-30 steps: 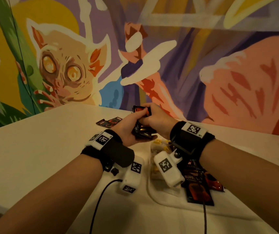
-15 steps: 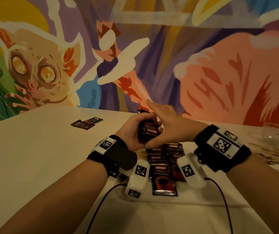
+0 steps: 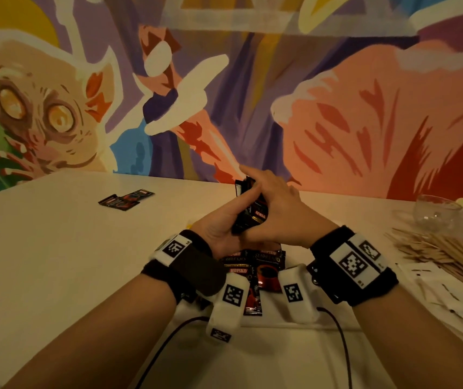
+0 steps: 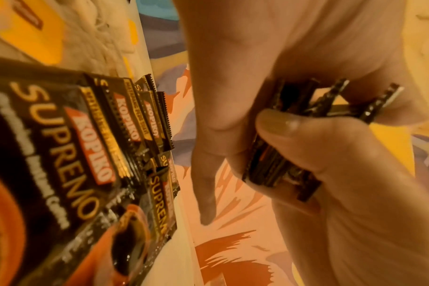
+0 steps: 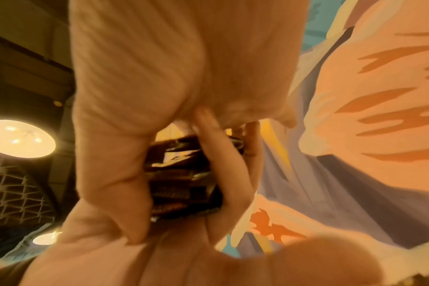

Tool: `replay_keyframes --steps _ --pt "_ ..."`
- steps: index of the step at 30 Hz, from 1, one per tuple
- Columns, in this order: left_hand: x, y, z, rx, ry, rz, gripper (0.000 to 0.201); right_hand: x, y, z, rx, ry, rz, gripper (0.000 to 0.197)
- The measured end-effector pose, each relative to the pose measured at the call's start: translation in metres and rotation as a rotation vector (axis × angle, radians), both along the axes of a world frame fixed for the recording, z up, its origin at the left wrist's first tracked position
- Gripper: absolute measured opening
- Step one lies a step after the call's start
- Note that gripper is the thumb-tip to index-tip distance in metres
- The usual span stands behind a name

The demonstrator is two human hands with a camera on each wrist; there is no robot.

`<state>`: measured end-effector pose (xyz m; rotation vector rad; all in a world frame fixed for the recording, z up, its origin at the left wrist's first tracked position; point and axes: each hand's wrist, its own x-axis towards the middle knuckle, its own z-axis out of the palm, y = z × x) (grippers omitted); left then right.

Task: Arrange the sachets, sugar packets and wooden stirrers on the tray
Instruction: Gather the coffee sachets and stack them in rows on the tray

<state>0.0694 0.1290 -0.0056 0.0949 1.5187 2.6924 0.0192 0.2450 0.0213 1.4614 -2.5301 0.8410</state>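
Note:
My left hand (image 3: 220, 227) grips a stack of black coffee sachets (image 3: 256, 214) upright above the tray (image 3: 271, 318). My right hand (image 3: 278, 210) wraps the stack from the right, its index finger sticking out past the top. In the left wrist view the stack (image 4: 282, 154) is fanned between my thumb and fingers. The right wrist view shows the stack (image 5: 179, 183) squeezed between both hands. More sachets (image 3: 264, 265) lie overlapping on the tray under my wrists. Wooden stirrers (image 3: 438, 254) lie heaped at the right.
Two loose sachets (image 3: 126, 199) lie on the white table at the far left. A glass bowl (image 3: 435, 211) stands behind the stirrers. White paper packets (image 3: 443, 293) lie at the right, near the stirrers. The painted wall runs close behind the table.
My right hand, flat against the stack half a second ago, now closes round it. The stack stays in my left hand above the tray. The view has shifted right.

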Motion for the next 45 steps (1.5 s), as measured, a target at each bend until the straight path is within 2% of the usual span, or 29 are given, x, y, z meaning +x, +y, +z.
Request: replay_keyframes --steps 5,9,13,15,16,19,21,23,24,26,29,31,33,36,39,41,43,45 --pt "0.003 0.016 0.004 0.047 0.019 0.017 0.053 0.009 0.010 0.003 0.050 0.016 0.001 0.119" --pt "0.003 0.025 0.005 0.054 0.016 0.008 0.054 0.011 0.017 0.006 0.016 0.048 -0.075 0.108" --pt "0.006 0.029 0.003 -0.012 0.003 0.021 0.029 0.010 0.027 0.004 0.025 0.069 -0.135 0.108" --pt "0.007 0.031 0.002 -0.045 -0.007 0.052 0.021 0.011 0.034 0.004 0.016 -0.015 -0.064 0.107" --pt "0.008 0.032 0.001 -0.057 -0.009 0.061 0.022 0.011 0.038 0.004 -0.044 -0.109 -0.012 0.100" --pt "0.012 0.035 0.000 -0.129 0.013 0.058 0.023 0.005 0.048 -0.001 -0.400 -0.414 0.035 0.058" --pt "0.015 0.037 0.001 -0.198 0.039 0.047 0.023 -0.002 0.054 -0.007 -0.544 -0.479 -0.047 0.040" --pt "0.017 0.039 0.002 -0.295 0.054 0.087 0.026 -0.007 0.061 -0.015 -0.623 -0.535 -0.055 0.022" --pt "0.017 0.040 0.002 -0.352 0.060 0.107 0.029 -0.008 0.064 -0.018 -0.649 -0.564 -0.042 0.020" --pt "0.019 0.043 0.003 -0.447 0.067 0.129 0.032 -0.010 0.071 -0.024 -0.681 -0.668 0.007 0.031" --pt "0.024 0.044 0.006 -0.572 0.064 0.188 0.032 -0.009 0.080 -0.030 -0.635 -0.855 0.081 0.042" --pt "0.027 0.043 0.010 -0.681 0.075 0.241 0.029 -0.006 0.082 -0.034 -0.559 -0.880 0.103 0.035" --pt "0.028 0.042 0.014 -0.831 0.106 0.306 0.023 -0.003 0.079 -0.036 -0.441 -0.794 0.065 0.026" --pt "0.026 0.044 0.021 -1.031 0.144 0.363 0.022 0.002 0.072 -0.039 -0.224 -0.615 0.005 0.024" --pt "0.023 0.050 0.026 -1.199 0.124 0.333 0.026 0.010 0.066 -0.042 -0.207 -0.651 0.072 0.023" --pt "0.024 0.052 0.030 -1.301 0.085 0.307 0.029 0.010 0.067 -0.041 -0.237 -0.684 0.039 0.023" --pt "0.026 0.050 0.034 -1.305 0.036 0.294 0.039 0.007 0.070 -0.038 -0.214 -0.670 -0.082 0.018" --pt "0.030 0.044 0.036 -1.120 -0.024 0.310 0.034 0.004 0.073 -0.038 -0.165 -0.633 -0.206 0.010"
